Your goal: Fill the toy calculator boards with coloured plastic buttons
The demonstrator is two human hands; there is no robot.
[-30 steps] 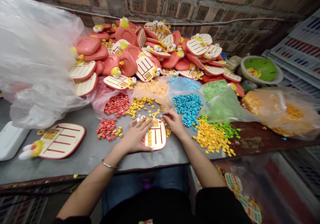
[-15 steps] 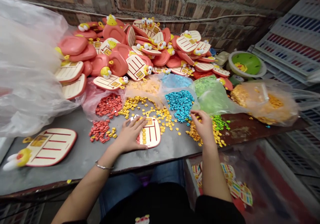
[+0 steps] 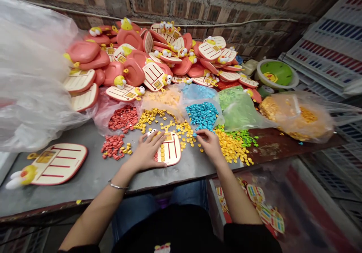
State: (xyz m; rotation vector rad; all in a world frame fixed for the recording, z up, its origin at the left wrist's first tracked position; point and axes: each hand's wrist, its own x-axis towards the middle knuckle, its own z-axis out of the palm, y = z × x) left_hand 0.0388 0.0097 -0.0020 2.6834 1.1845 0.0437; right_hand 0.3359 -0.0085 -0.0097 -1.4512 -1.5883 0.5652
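My left hand (image 3: 147, 149) lies flat with fingers spread across a cream toy board (image 3: 175, 147) with a red rim, pressing it to the table. The board has dark red slots; a column of yellow pieces fills one, and a few red pieces show beside my fingers. Its duck-like head is partly hidden under my hand. Just right of the board, my right hand (image 3: 209, 144) pinches a small blue bead (image 3: 195, 134) at its fingertips, above the table. Loose yellow beads (image 3: 233, 145) lie beside that hand, and blue beads (image 3: 203, 115) spill from a bag behind it.
Red beads (image 3: 111, 146) lie left of the board, green beads (image 3: 245, 137) to the right. Another board (image 3: 62, 164) rests at the left. Many boards are heaped (image 3: 135, 66) against the brick wall. A green basket (image 3: 278, 73) stands at back right; a bin (image 3: 215, 204) sits below the table edge.
My right hand has moved left from the yellow and green beads towards the board, and a blue bead now shows in its fingertips. My left hand stays on the board.
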